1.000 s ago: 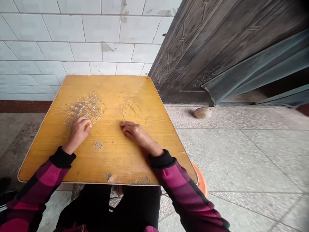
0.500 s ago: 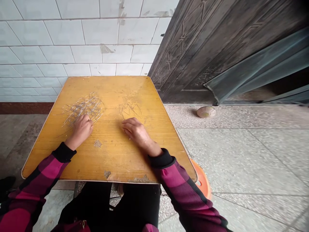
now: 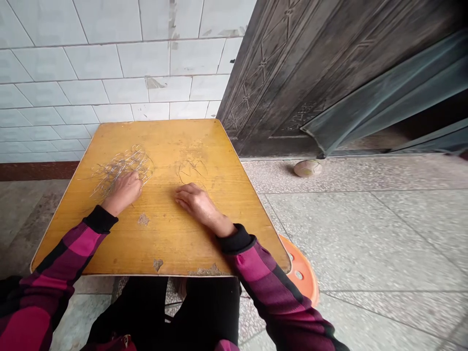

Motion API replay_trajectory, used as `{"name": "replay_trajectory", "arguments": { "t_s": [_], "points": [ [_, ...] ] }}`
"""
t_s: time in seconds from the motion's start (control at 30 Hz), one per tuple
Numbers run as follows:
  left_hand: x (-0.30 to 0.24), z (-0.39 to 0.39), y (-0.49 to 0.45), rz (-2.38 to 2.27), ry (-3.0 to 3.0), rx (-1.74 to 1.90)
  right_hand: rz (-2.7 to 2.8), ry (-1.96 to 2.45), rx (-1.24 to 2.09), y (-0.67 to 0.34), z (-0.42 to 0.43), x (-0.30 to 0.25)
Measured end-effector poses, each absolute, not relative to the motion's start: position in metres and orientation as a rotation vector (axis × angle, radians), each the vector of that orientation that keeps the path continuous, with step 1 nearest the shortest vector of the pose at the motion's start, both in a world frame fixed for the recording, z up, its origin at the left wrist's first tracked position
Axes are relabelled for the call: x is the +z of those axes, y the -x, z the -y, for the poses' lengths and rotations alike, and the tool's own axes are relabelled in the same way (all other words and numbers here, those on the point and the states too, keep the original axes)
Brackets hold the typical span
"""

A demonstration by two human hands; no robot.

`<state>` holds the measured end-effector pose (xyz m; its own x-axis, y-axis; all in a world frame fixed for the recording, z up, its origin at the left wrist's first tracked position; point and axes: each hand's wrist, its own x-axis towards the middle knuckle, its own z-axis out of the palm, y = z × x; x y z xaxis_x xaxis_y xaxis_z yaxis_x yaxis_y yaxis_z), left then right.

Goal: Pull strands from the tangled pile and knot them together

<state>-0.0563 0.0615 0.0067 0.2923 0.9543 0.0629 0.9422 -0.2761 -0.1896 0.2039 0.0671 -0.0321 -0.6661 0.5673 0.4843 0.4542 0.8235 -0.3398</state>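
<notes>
A tangled heap of thin, silvery bent wires lies on the left part of the wooden table. My left hand rests at the near edge of this heap with its fingers curled closed. Its fingertips are hidden, so any wire in them does not show. My right hand lies low over the middle of the table, fingers bent and pressed together. What they hold, if anything, is out of sight beneath the hand. Just beyond it, a few thin bent wires lie loosely on the tabletop.
The tabletop has chipped patches near its front. A white tiled wall stands behind it, and a dark carved door with a grey-green cloth to the right. An orange stool sits by the right corner; a roundish pale object lies on the floor.
The view has shifted slightly. My right hand has moved a little toward the left, away from the loose wires. My left hand stays at the heap, still closed.
</notes>
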Motion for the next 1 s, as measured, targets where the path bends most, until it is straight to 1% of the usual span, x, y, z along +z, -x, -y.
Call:
{"name": "replay_trajectory", "arguments": {
  "t_s": [0.13, 0.27, 0.37, 0.57, 0.63, 0.7, 0.8, 0.87, 1.0],
  "points": [
    [0.009, -0.066, 0.051, 1.810, 2.352, 0.139, 2.416, 0.762, 0.278, -0.204, -0.069, -0.034],
    [0.013, -0.064, 0.060, 1.875, 2.323, -0.099, 2.420, 0.768, 0.286, -0.204, -0.070, -0.034],
    [0.013, -0.059, 0.069, 1.956, 2.237, -0.423, 2.430, 0.767, 0.304, -0.204, -0.069, -0.033],
    [0.006, -0.048, 0.076, 2.104, 2.232, -1.323, 2.411, 0.773, 0.322, -0.203, -0.069, -0.036],
    [0.004, -0.042, 0.072, 2.147, 2.294, -1.534, 2.384, 0.773, 0.339, -0.203, -0.070, -0.037],
    [0.004, -0.036, 0.068, 2.160, 2.388, -1.672, 2.336, 0.771, 0.381, -0.203, -0.070, -0.037],
    [0.004, -0.029, 0.060, 2.150, 2.498, -1.778, 2.216, 0.797, 0.528, -0.201, -0.068, -0.035],
    [0.003, -0.025, 0.055, 2.169, 2.558, -1.827, 2.059, 0.877, 0.699, -0.198, -0.067, -0.035],
    [0.000, -0.017, 0.044, 2.225, 2.760, -1.822, 1.560, 0.917, 1.269, -0.187, -0.065, -0.037]
  ]
}}
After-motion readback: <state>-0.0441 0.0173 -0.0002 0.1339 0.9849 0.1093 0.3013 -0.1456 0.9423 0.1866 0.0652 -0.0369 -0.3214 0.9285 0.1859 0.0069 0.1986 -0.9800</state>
